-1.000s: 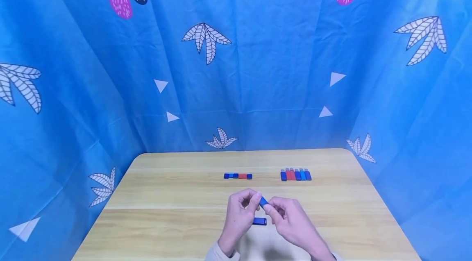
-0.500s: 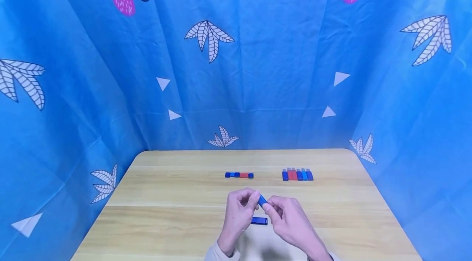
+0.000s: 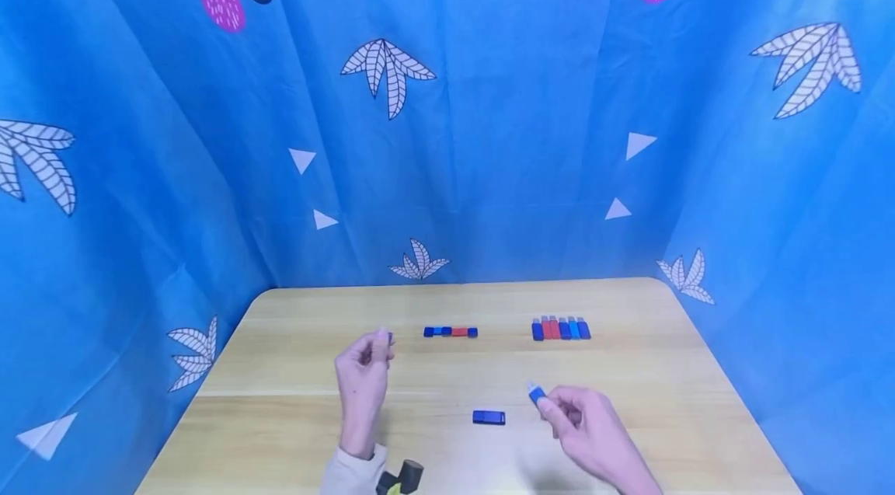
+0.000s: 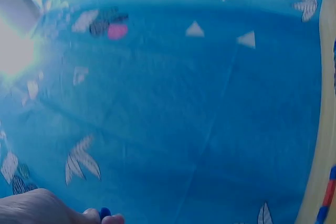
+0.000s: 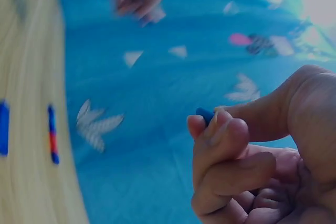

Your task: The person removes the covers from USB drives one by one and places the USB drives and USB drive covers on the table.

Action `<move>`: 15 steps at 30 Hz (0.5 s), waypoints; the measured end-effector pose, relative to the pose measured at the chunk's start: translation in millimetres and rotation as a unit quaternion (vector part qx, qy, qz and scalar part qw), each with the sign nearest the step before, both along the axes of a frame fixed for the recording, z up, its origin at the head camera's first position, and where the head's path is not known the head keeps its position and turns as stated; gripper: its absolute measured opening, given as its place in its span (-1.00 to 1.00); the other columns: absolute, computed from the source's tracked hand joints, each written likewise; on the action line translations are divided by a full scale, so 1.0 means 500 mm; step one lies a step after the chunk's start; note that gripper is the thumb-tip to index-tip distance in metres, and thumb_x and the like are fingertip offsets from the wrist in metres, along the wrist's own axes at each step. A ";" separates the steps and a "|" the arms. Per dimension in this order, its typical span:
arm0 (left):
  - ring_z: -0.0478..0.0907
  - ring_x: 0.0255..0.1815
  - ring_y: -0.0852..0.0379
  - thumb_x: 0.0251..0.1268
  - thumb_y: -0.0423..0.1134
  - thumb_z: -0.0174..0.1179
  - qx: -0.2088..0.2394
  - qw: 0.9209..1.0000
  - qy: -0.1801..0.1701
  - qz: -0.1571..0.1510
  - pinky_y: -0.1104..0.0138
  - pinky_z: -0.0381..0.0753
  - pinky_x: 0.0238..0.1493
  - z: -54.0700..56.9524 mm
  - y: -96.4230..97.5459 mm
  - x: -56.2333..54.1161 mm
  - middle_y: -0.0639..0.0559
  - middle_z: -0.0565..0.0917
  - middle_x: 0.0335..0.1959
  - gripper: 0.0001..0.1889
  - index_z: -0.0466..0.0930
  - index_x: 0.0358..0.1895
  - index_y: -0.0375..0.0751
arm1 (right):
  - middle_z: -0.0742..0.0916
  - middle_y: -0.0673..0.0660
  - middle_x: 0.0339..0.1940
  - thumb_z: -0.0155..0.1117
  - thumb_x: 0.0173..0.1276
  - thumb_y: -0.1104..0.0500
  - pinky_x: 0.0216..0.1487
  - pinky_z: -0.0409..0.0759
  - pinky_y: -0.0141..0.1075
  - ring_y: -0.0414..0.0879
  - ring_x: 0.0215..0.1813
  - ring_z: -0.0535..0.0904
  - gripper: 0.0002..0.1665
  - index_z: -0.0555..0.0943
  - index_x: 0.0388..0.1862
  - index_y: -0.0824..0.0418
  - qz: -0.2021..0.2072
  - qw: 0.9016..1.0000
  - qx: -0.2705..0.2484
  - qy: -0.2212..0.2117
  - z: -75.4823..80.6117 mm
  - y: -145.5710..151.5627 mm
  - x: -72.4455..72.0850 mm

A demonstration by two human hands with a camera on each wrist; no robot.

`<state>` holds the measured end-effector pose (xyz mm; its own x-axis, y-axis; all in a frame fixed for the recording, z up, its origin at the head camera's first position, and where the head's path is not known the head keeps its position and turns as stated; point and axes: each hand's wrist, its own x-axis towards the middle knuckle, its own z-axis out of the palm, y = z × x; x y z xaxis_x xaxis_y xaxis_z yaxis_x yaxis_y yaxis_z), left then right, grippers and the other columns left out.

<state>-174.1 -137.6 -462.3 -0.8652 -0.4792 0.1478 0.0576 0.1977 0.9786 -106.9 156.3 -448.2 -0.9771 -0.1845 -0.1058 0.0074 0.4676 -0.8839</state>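
Observation:
My right hand pinches a blue USB stick by its body over the table, its metal plug bare and pointing up and left. To the left, my left hand is raised and pinches a small dark blue cap between thumb and finger, mostly hidden by the fingertips. Between the hands, a dark blue USB stick lies crosswise on the table, its plug covered. Farther back, several blue and red caps form a short row. To their right, several blue and red USB sticks lie side by side with plugs pointing away.
The wooden table has rounded far corners. A patterned blue curtain hangs behind it and along both sides. A dark device sits at my left sleeve.
The hands were together on one blue USB stick and are now apart. My left hand has moved left and away with the cap, my right hand slightly right with the bare-plug stick.

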 end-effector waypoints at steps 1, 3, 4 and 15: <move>0.54 -0.49 0.25 0.49 -0.16 0.20 -0.016 1.000 -0.001 -0.013 0.47 0.53 -0.43 -0.001 -0.006 0.002 -0.07 0.69 -0.50 -0.73 0.74 -0.29 -0.30 | 0.60 -0.02 -0.59 0.22 0.51 0.01 -0.55 0.41 -0.41 -0.29 -0.59 0.43 -0.71 0.65 -0.37 0.15 -0.007 1.000 0.004 0.004 -0.005 0.003 -0.008; 0.56 -0.47 0.24 0.47 -0.13 0.23 -0.020 0.999 -0.008 -0.041 0.44 0.56 -0.40 -0.005 -0.005 0.007 -0.11 0.71 -0.48 -0.73 0.74 -0.29 -0.27 | 0.63 0.02 -0.58 0.24 0.50 0.01 -0.55 0.44 -0.40 -0.26 -0.59 0.46 -0.71 0.66 -0.37 0.16 -0.026 1.000 0.003 0.008 -0.013 0.003 -0.026; 0.55 -0.48 0.24 0.46 -0.12 0.24 -0.024 0.999 -0.011 -0.046 0.44 0.55 -0.42 -0.009 -0.003 0.010 -0.12 0.71 -0.49 -0.73 0.75 -0.31 -0.26 | 0.64 0.04 -0.58 0.25 0.49 0.02 -0.57 0.45 -0.39 -0.25 -0.60 0.47 -0.71 0.67 -0.38 0.17 -0.032 0.999 -0.001 0.004 -0.016 0.002 -0.033; 0.52 -0.52 0.23 0.43 -0.11 0.26 -0.017 0.999 -0.037 -0.030 0.44 0.49 -0.49 -0.030 0.007 0.026 -0.05 0.68 -0.52 -0.75 0.73 -0.31 -0.23 | 0.75 0.10 -0.52 0.37 0.40 0.07 -0.69 0.38 -0.42 -0.11 -0.59 0.62 -0.80 0.74 -0.30 0.19 -0.104 0.993 -0.048 -0.014 -0.030 -0.019 -0.093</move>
